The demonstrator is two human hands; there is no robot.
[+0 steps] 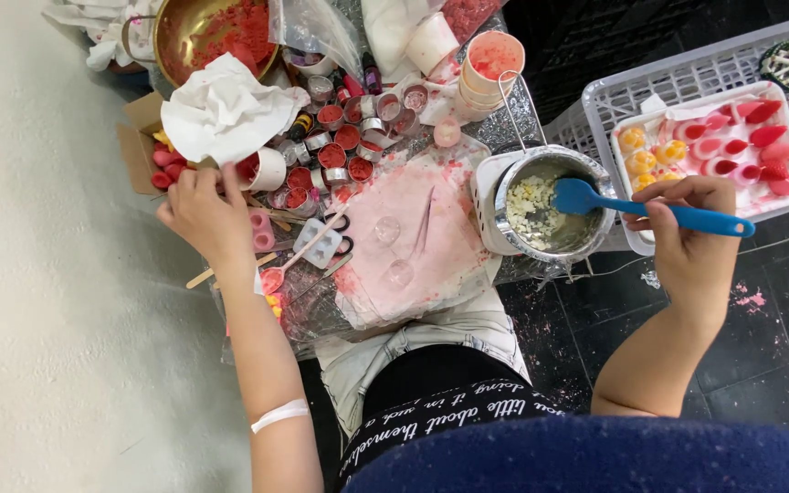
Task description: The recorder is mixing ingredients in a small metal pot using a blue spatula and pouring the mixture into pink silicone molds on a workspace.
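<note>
My right hand [687,228] grips the blue spatula [632,208] in the pot [550,205]; my left hand [201,210], fingers loosely curled, touches tissue [226,110] at 12 o'clock.

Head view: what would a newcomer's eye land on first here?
Probably the blue spatula, held by the right hand with its blade in the metal pot of pale chunks. Next, the clutter of small red-filled tins at top centre, where the left hand touches crumpled white paper.

A brown cardboard box [136,137] stands open at the left, a clear plastic bag [314,27] above, possibly empty.
</note>
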